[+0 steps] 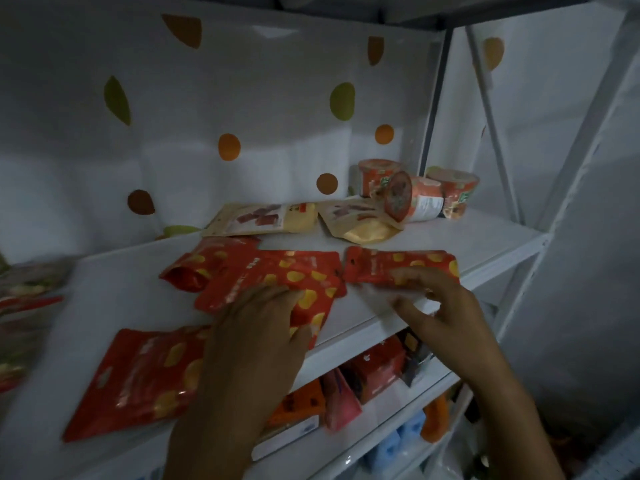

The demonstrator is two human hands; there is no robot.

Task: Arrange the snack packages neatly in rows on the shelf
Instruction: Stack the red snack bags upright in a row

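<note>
The left hand (256,327) lies flat, fingers spread, pinning a red snack pouch (277,282) on the white shelf (450,237). The right hand (440,303) (grip loosely apart) touches another red pouch (401,268), likely nudging it into line with the row.

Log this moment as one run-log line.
left hand: flat on middle red pouch | right hand: fingertips at right red pouch | rows: unfinished | cups: one tipped
</note>
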